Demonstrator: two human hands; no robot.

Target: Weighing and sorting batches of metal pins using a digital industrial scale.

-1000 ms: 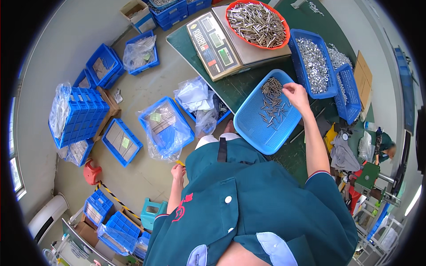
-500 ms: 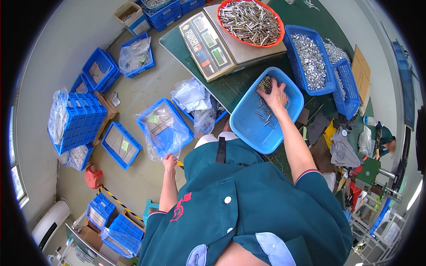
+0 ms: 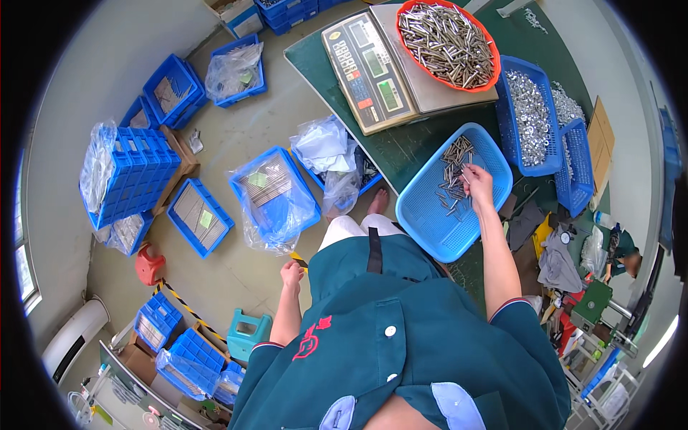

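Over the blue plastic basket (image 3: 421,228) at the green table's edge is my right hand (image 3: 479,186), its fingers pinched together on metal pins; how many is hidden. Loose grey metal pins (image 3: 456,152) lie in the basket, mostly toward its far end, with a few near my fingertips. Low on the left side of my body hangs my left hand (image 3: 292,275), loosely curled with nothing seen in it. Beyond the basket, a red-orange bowl (image 3: 497,66) heaped with similar pins sits on the plate of a digital weighing scale (image 3: 369,72).
Blue baskets of shiny small metal parts (image 3: 529,118) stand to the right on the green table (image 3: 387,154). Blue crates, one holding rods under plastic film (image 3: 269,188), lie on the floor at left. A teal stool (image 3: 249,333) stands behind my left arm. Another person (image 3: 622,251) is at far right.
My right hand has drawn back from the pile, its fingers now pinched instead of spread over the pins. The pins in the basket are more scattered. The whole view has shifted, uncovering the teal stool.
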